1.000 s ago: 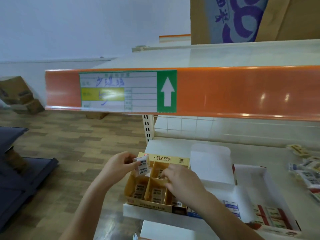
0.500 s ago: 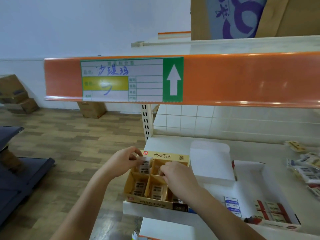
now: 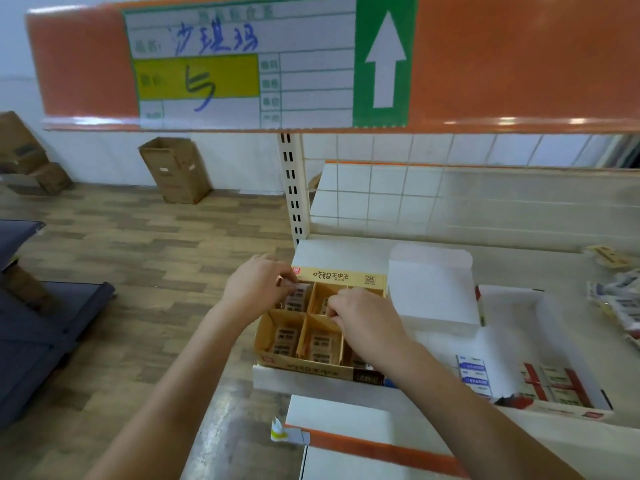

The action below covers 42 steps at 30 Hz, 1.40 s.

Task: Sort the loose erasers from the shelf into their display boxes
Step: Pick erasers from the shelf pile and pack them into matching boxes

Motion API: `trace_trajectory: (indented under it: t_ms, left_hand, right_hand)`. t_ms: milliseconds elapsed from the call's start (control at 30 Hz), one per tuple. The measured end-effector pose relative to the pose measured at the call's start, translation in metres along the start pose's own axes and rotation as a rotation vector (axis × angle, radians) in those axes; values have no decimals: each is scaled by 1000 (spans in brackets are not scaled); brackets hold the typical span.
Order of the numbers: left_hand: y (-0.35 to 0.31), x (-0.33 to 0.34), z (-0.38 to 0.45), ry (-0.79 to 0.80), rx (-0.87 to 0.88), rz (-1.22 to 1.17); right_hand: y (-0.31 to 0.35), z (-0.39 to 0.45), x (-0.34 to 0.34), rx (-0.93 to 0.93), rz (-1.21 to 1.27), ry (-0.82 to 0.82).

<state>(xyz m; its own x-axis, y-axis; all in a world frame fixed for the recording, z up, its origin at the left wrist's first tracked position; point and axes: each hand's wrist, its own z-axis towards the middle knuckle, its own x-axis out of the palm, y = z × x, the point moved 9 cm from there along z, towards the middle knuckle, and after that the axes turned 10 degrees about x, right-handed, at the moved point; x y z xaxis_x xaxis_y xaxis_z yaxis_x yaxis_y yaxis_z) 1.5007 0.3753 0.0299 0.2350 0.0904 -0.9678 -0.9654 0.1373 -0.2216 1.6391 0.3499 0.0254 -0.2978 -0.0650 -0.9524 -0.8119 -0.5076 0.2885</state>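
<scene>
- A yellow display box (image 3: 313,367) with cardboard dividers was seen at the left front corner of the white shelf (image 3: 346,252).
- The left hand (image 3: 254,289) was held over the rear left compartment, and an eraser (image 3: 298,298) was pinched between its curled fingertips.
- The eraser was placed partly inside that compartment, standing up.
- The right hand (image 3: 363,323) was held over the middle of the box, with its fingers curled at the divider; what was pinched by them could not be told.
- Wrapped erasers were seen in the front compartments.
- A white display box (image 3: 540,344) with a few erasers was placed just beside, on the right.
- Loose erasers (image 3: 620,299) were lying near the right edge of the shelf.
</scene>
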Motion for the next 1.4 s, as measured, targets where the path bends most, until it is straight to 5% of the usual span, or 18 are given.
trace_trajectory:
  t_ms: [767,1000,1400]
  left_hand:
    - [-39,2,5,-61,24,180]
    - [-103,-3,30,-72,176,153]
    - [-242,30,64,-47,444,-34]
  right_hand:
    - [-19,1,-5,22,146,22]
    - [-83,-1,-43,171,133,-150]
    - [-222,-81,-92,552,19,-182]
